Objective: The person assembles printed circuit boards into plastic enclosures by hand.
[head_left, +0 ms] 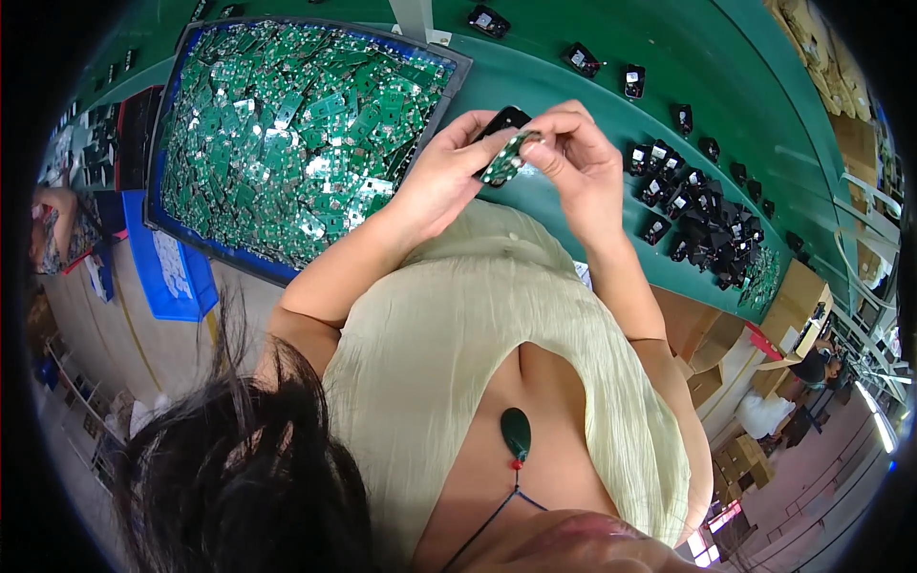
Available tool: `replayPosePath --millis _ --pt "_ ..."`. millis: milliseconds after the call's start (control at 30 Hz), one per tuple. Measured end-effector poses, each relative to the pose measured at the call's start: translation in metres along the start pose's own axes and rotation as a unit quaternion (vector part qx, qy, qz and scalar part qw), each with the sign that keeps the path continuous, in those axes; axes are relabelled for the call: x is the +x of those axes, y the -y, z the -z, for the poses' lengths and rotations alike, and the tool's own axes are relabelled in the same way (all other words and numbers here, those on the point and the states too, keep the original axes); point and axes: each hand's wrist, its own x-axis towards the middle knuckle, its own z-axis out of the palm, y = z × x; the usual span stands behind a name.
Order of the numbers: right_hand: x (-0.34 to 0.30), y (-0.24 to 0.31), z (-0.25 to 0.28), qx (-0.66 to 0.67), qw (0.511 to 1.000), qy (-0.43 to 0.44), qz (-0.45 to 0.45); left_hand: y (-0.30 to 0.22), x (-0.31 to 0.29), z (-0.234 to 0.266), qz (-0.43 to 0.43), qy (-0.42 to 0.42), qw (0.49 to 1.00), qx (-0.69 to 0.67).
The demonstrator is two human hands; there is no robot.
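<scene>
My left hand (441, 177) is closed around a black plastic casing (506, 118), which sticks out beyond its fingers. Just below the casing, a small green circuit board (506, 162) is tilted in front of it, with my left thumb lying along its upper side. My right hand (585, 164) pinches the board's right end between thumb and bent fingers. Both hands meet above the near edge of the green workbench (564, 124). Whether the board touches the casing, I cannot tell.
At left stands a large dark-rimmed tray (462, 76) heaped with green boards. Right of my hands is a pile of black casings (707, 215); more casings (634, 81) form a row beyond. A blue bin (181, 304), cardboard box (795, 304) and another person's arm (59, 224) lie farther out.
</scene>
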Motion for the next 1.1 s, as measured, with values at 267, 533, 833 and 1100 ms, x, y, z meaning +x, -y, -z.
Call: replayPosePath --millis 267,533,833,1100 --pt "-0.006 0.002 -0.018 -0.313 0.912 -0.09 0.249 -0.002 -0.008 -0.001 0.047 0.023 0.998 -0.022" --pt "-0.01 0.0 -0.007 -0.287 0.913 -0.008 0.291 0.002 -0.01 -0.002 -0.026 -0.006 0.999 0.033" --pt "-0.009 -0.009 -0.004 -0.397 0.837 -0.048 0.374 0.008 -0.012 -0.01 -0.07 0.004 0.997 0.027" --pt "0.002 -0.004 -0.005 -0.422 0.846 -0.045 0.323 0.015 -0.013 -0.007 -0.107 0.03 0.992 0.054"
